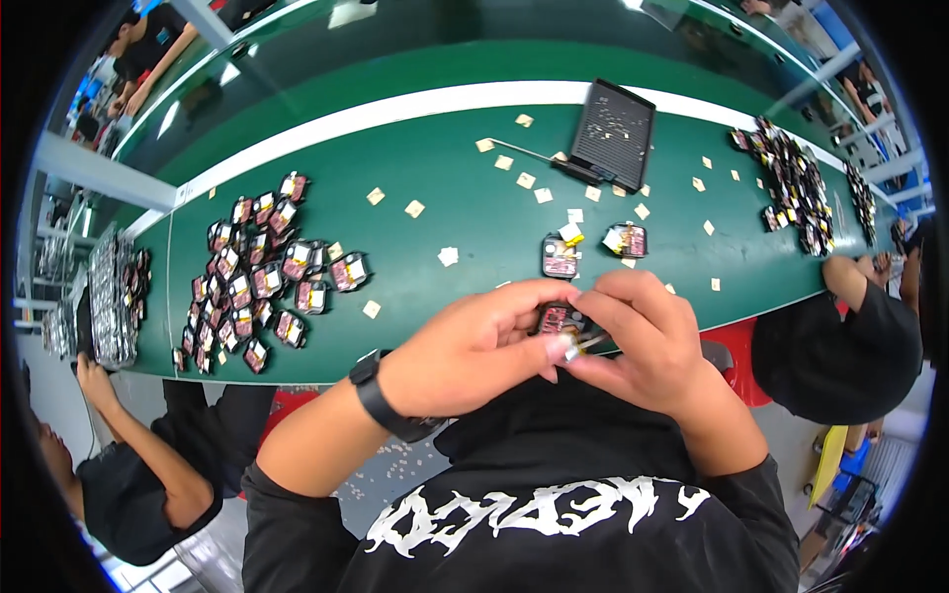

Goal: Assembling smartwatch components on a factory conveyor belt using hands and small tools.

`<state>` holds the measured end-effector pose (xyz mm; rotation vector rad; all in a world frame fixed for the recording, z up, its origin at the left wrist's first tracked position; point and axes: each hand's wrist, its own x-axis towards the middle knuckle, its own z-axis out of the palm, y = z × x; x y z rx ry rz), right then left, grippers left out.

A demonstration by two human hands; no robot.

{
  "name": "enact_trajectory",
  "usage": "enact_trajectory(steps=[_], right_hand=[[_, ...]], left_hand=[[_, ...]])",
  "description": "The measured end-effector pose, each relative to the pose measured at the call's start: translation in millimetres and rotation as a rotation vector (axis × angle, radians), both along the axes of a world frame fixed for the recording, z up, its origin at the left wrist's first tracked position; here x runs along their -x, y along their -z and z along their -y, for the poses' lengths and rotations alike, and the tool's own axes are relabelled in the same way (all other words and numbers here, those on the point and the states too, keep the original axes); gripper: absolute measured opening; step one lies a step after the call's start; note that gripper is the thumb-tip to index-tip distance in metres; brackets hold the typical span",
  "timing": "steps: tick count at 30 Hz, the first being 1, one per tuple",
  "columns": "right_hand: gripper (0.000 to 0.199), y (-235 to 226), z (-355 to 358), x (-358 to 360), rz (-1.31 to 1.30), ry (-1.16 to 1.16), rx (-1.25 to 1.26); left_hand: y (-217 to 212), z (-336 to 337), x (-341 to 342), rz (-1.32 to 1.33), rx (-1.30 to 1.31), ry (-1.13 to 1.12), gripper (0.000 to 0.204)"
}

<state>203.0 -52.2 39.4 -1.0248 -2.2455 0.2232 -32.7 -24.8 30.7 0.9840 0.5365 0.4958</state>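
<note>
My left hand (460, 351), with a black band on its wrist, grips a small black square electronic module (556, 317) with a reddish face at the table's near edge. Fingers of my right hand (643, 346) are bent in a pinch at the module's right side, by a small whitish tab (573, 348). My fingertips partly hide the module and tab, so I cannot tell whether anything else is between them. Just beyond my hands lies a similar module (560, 259) with a yellow-and-white tab. Another module (626, 240) rests to its right.
Many modules (242, 282) lie heaped on the green table (465, 188) at left; another pile (791, 178) is at right. A black ribbed tray (618, 124) and a thin metal rod (524, 150) lie farther back. Pale square pieces (414, 209) are scattered around. People sit on both sides.
</note>
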Motion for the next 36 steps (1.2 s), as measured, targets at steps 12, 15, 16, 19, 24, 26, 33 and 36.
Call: enact_trajectory(steps=[12, 15, 16, 19, 24, 26, 33, 36], right_hand=[[0.025, -9.8, 20.1, -10.6, -0.797, 0.37, 1.094], [0.016, -2.9, 13.6, -0.7, -0.951, 0.372, 1.323], [0.016, 0.7, 11.3, 1.8, -0.948, 0.382, 1.328], [0.018, 8.9, 3.3, 6.6, -0.991, 0.411, 1.372], [0.021, 12.2, -6.4, 10.4, -0.987, 0.422, 1.465], [0.021, 12.8, -10.1, 13.1, -0.987, 0.445, 1.479], [0.023, 11.5, -8.8, 22.6, -1.017, 0.517, 1.395], [0.024, 16.3, -5.1, 25.7, -0.998, 0.49, 1.303]], left_hand=[[26.1, -43.3, -21.8, -0.038, -0.004, 0.06, 0.04], [34.7, -44.4, -24.1, -0.098, -0.016, 0.006, 0.039], [39.2, -43.0, -25.0, -0.103, -0.07, -0.063, 0.037], [45.9, -38.3, -25.4, -0.124, -0.174, -0.156, 0.036], [50.7, -36.3, -20.8, -0.325, -0.561, -0.219, 0.04], [48.5, -38.2, -17.4, -0.335, -0.578, -0.195, 0.04], [51.2, -38.3, -13.8, -0.282, -0.414, -0.184, 0.039], [51.2, -41.7, -14.2, -0.076, -0.121, -0.202, 0.038]])
